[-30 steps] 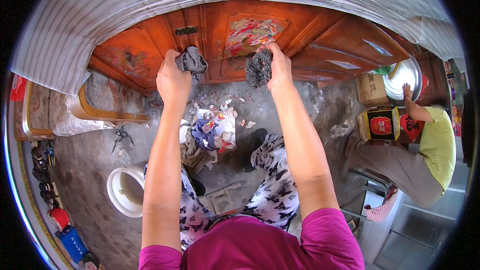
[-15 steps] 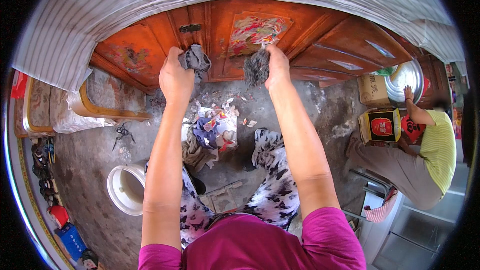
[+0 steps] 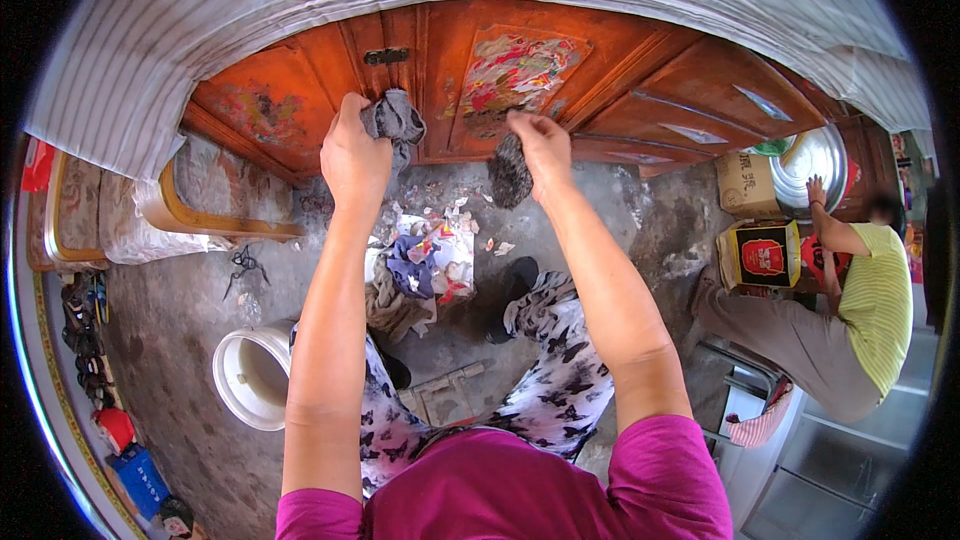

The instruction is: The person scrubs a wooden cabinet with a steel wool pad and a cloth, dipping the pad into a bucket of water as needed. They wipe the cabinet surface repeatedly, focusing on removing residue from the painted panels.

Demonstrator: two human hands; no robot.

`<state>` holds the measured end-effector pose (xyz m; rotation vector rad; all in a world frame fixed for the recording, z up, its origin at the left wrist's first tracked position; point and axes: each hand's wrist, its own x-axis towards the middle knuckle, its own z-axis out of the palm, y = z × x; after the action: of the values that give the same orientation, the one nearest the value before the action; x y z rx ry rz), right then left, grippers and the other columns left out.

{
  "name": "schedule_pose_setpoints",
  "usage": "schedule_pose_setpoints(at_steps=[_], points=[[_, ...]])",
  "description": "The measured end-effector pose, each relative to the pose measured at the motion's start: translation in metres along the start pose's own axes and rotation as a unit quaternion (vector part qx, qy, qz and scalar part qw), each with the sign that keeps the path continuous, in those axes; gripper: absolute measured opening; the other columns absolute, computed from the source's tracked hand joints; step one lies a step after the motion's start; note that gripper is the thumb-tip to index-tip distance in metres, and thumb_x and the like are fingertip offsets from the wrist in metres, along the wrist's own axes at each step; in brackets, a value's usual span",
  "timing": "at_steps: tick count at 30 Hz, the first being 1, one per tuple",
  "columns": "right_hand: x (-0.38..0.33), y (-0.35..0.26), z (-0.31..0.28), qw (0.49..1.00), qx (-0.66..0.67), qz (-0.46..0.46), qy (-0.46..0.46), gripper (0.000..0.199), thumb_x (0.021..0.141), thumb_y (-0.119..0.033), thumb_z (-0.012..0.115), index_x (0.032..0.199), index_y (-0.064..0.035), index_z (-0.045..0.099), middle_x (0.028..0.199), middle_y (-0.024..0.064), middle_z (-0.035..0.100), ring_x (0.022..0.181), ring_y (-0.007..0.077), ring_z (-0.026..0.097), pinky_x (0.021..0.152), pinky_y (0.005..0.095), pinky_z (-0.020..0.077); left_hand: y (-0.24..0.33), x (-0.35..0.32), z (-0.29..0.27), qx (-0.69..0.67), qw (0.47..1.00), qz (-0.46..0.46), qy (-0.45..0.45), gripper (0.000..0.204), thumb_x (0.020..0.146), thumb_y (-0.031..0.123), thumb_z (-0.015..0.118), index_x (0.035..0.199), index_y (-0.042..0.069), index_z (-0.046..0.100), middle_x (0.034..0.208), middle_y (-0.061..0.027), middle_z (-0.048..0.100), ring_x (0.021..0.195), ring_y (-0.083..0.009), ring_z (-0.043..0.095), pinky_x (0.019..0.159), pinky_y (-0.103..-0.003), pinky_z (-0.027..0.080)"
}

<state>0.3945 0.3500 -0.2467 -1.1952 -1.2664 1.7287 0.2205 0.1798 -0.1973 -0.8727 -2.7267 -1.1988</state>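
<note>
We see the worn colourful picture (image 3: 520,70) pasted on the orange-brown wooden door (image 3: 640,80), a rough rectangle of reds, greens and yellows with ragged, peeling edges, and we take it as our landmark. Just below its lower edge the right hand (image 3: 545,145) is raised, fingers curled tight around a dark steel-wool scrubber (image 3: 510,172) that hangs beneath the hand, close against the wood. To the left of the picture the left hand (image 3: 355,155) is closed in a fist, fingers pressed around a crumpled grey rag (image 3: 397,120) that bulges out above the knuckles, just under a small dark metal latch (image 3: 386,56). Farther left on the same door a smaller faded label (image 3: 258,110) shows patchy red and dark scraps. Below the picture, on the grey floor, lie torn paper scraps and cloth (image 3: 430,255), and lower left of them a white bucket (image 3: 255,375). Well to the right of the picture another person in a yellow-green shirt (image 3: 875,305) sits beside a yellow box with a red oval label (image 3: 762,255), with a plain brown carton (image 3: 748,185) and a round metal lid (image 3: 812,165) just above it.
</note>
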Motion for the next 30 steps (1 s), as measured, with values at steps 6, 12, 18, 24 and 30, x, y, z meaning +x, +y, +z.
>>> schedule_pose_setpoints(at_steps=[6, 12, 18, 24, 30], points=[[0.038, 0.023, -0.011, 0.992, 0.048, 0.048, 0.103, 0.018, 0.086, -0.02, 0.078, 0.078, -0.0066, 0.069, 0.076, -0.0038, 0.064, 0.073, 0.0081, 0.054, 0.069, 0.0281, 0.0428, 0.003, 0.0, 0.005, -0.003, 1.0, 0.008, 0.001, 0.039, 0.073, -0.001, 0.064, 0.11, 0.009, 0.06, 0.105, -0.0202, 0.072, 0.098, -0.0459, 0.067, 0.081, -0.052, 0.053], [-0.003, -0.03, 0.02, 0.969, 0.178, 0.011, 0.172, 0.024, 0.092, -0.028, 0.068, 0.078, -0.0082, 0.063, 0.076, -0.0015, 0.061, 0.069, 0.0116, 0.055, 0.066, 0.0323, 0.0452, -0.001, 0.0, 0.001, -0.001, 1.0, 0.012, 0.002, 0.038, 0.074, -0.001, 0.064, 0.11, 0.009, 0.06, 0.105, -0.0207, 0.072, 0.098, -0.0461, 0.067, 0.081, -0.052, 0.053], [-0.017, -0.076, 0.013, 0.905, 0.075, -0.348, 0.234, 0.042, 0.096, -0.038, 0.075, 0.11, -0.0036, 0.056, 0.11, 0.0069, 0.057, 0.106, 0.0204, 0.055, 0.098, 0.0359, 0.0425, 0.002, 0.0, 0.0, -0.004, 1.0, -0.013, -0.008, 0.038, 0.075, -0.001, 0.064, 0.111, 0.009, 0.06, 0.107, -0.0203, 0.071, 0.099, -0.0458, 0.067, 0.082, -0.051, 0.053], [0.01, -0.038, 0.006, 0.739, -0.296, -0.586, 0.151, 0.048, 0.08, -0.018, 0.089, 0.116, -0.0112, 0.058, 0.122, 0.0176, 0.049, 0.116, 0.0375, 0.048, 0.102, 0.0471, 0.0417, 0.006, 0.001, 0.002, -0.007, 1.0, 0.002, -0.003, 0.039, 0.074, -0.001, 0.064, 0.112, 0.009, 0.06, 0.108, -0.0199, 0.071, 0.099, -0.0459, 0.067, 0.082, -0.052, 0.053], [-0.01, -0.024, 0.009, 0.753, -0.339, -0.548, 0.132, 0.041, 0.079, -0.014, 0.088, 0.111, -0.0126, 0.063, 0.121, 0.0151, 0.051, 0.117, 0.0358, 0.049, 0.101, 0.0471, 0.042, 0.0, -0.002, 0.003, -0.005, 1.0, -0.007, -0.005, 0.04, 0.073, -0.002, 0.064, 0.112, 0.009, 0.061, 0.107, -0.0207, 0.071, 0.099, -0.0464, 0.067, 0.082, -0.052, 0.053]])
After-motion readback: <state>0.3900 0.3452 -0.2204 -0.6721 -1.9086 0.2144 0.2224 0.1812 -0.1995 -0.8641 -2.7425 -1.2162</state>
